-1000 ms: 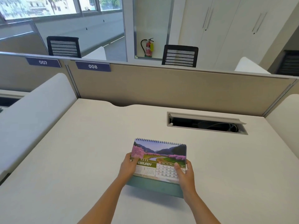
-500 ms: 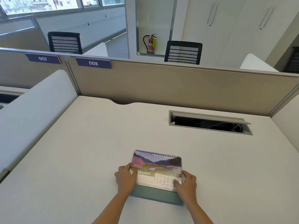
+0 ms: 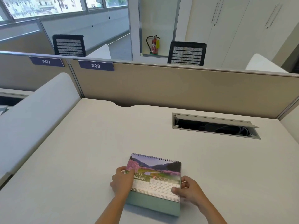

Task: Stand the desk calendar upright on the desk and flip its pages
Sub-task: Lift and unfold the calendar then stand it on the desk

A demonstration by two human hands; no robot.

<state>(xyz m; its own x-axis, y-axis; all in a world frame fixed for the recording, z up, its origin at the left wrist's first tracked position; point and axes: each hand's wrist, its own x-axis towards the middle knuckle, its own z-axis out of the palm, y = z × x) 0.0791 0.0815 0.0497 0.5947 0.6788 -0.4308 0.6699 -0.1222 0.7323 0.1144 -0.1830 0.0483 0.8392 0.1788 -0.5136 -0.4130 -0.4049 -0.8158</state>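
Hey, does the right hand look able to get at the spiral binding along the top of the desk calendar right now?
Probably yes. The right hand grips the desk calendar at its right edge, and nothing lies between it and the spiral binding; it would have to let go first.

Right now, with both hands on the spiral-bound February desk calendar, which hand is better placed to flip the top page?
Probably the right hand: its fingers rest on the page's lower right corner. The left hand lies across the spiral-bound February desk calendar, bracing it.
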